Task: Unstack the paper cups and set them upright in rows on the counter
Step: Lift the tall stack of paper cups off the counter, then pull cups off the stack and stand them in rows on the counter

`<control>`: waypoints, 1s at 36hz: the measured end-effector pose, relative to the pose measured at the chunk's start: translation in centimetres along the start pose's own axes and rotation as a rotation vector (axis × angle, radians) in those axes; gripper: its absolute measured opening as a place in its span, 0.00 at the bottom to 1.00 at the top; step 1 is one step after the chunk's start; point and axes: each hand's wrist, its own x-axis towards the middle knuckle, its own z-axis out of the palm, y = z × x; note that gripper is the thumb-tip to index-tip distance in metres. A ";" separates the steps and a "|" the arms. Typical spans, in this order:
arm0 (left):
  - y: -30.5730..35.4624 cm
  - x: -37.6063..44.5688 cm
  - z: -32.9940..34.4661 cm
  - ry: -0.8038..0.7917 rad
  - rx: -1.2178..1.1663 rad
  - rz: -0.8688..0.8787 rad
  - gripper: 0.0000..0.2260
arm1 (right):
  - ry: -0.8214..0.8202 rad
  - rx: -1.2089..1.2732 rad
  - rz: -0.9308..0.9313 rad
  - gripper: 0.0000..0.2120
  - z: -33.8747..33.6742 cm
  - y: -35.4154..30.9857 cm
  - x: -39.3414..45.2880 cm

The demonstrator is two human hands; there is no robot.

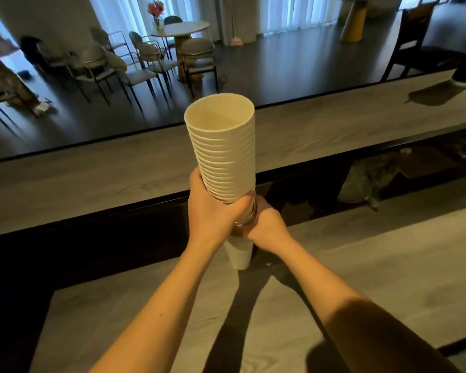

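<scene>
Round table (184, 28) with flowers (155, 8), chairs (145, 53) beyond.

Both hands (226, 211) hold the cup stack (223, 154) upright above the near counter (374, 265), before the far counter (92, 168).

Dark floor (293, 63) throughout. At 11 o'clock a round table (182, 29) with flowers (155, 9), ringed by chairs (145, 57). Sheer curtains (301, 12) glow at 12. A dark chair (414, 39) stands at 2.
</scene>
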 end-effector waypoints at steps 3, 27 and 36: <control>2.0 1.1 -0.9 0.036 -0.044 0.037 0.42 | -0.068 -0.010 0.008 0.42 -0.9 -0.8 -0.2; 8.6 6.1 -10.7 0.114 -0.335 0.145 0.38 | -0.012 0.124 -0.638 0.52 -3.5 -20.2 -0.2; 7.8 8.0 -22.1 0.343 -0.120 0.049 0.34 | -0.118 -0.103 -0.622 0.47 0.4 -22.6 -0.1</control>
